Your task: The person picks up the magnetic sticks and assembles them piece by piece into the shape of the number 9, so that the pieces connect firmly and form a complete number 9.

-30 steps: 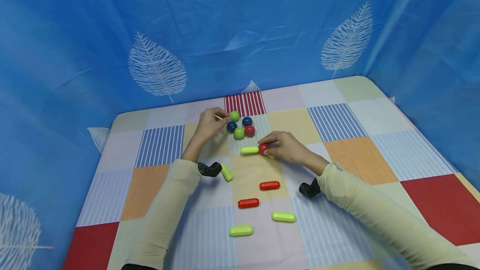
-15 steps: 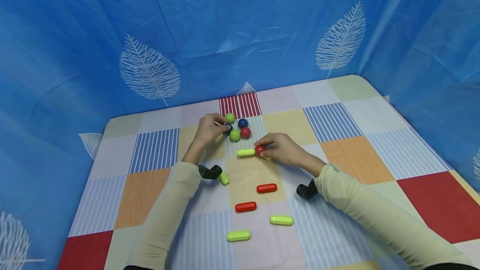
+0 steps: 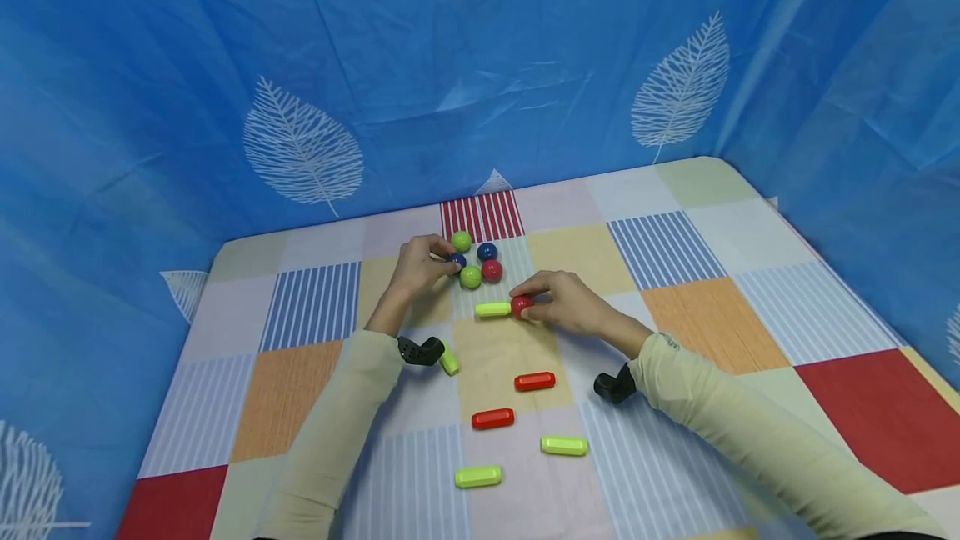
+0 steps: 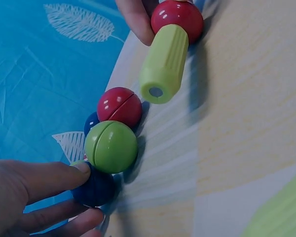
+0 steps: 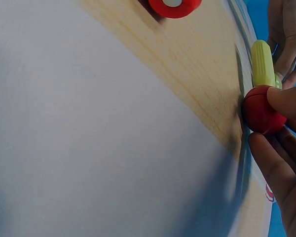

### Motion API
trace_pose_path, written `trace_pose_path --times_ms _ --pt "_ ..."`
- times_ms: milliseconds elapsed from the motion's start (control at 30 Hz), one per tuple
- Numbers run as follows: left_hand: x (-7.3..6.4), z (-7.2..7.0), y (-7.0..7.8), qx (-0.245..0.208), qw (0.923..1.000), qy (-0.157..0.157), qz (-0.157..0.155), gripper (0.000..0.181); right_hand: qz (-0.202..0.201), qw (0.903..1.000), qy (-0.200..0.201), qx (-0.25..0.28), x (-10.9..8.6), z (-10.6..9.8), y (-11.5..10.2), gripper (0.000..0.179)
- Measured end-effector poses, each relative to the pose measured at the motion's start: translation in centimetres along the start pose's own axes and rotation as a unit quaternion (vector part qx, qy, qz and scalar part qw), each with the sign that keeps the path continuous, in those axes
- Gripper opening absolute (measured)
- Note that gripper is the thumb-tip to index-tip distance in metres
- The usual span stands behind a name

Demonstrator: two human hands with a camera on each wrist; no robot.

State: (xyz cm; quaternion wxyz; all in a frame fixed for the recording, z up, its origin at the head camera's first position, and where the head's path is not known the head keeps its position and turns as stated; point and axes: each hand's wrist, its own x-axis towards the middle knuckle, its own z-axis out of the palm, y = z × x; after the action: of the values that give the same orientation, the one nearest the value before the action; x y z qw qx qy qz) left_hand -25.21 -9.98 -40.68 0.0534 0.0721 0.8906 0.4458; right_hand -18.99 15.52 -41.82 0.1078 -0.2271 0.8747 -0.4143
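My right hand [image 3: 567, 302] grips a red ball [image 5: 263, 111] between thumb and fingers. A light-green rod [image 4: 164, 66] is joined to that ball and points left, a pale round disc on its free end. Farther back, my left hand [image 3: 422, 266] pinches a dark blue ball [image 4: 94, 187] at the left side of a small cluster. Around it in the cluster are a green ball [image 4: 111, 147], another green ball [image 3: 461, 241] at the back, a second blue ball [image 3: 487, 252] and a red ball [image 4: 120, 106].
Two red rods [image 3: 535, 381] lie in front of the hands, with two light-green rods [image 3: 563, 446] nearer the body. One more green rod [image 3: 449, 359] lies partly behind the left wrist's black camera [image 3: 421, 351]. A blue leaf-print curtain [image 3: 480, 65] surrounds the patchwork-covered table [image 3: 697, 315].
My left thumb and fingers have closed on the blue ball, which they were only beside a second ago. The right hand keeps its hold on the red ball. The head view has shifted slightly.
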Motion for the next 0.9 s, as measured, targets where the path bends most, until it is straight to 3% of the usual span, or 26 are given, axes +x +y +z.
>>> trace_pose_path --times_ms 367,700,900 --pt "-1.0 -0.9 -0.7 0.013 0.9998 0.012 -0.006 0.023 0.002 1.0 -0.004 -0.003 0.0 0.1 0.1 0.034" --pt "-4.3 -2.7 -1.8 0.014 0.9999 -0.009 -0.003 0.024 0.008 0.9999 -0.004 -0.011 0.2 -0.2 -0.3 0.033" --pt "-6.4 -2.7 -1.9 0.005 0.9994 -0.032 0.013 0.023 0.003 0.9998 -0.006 -0.017 0.3 -0.1 -0.3 0.033"
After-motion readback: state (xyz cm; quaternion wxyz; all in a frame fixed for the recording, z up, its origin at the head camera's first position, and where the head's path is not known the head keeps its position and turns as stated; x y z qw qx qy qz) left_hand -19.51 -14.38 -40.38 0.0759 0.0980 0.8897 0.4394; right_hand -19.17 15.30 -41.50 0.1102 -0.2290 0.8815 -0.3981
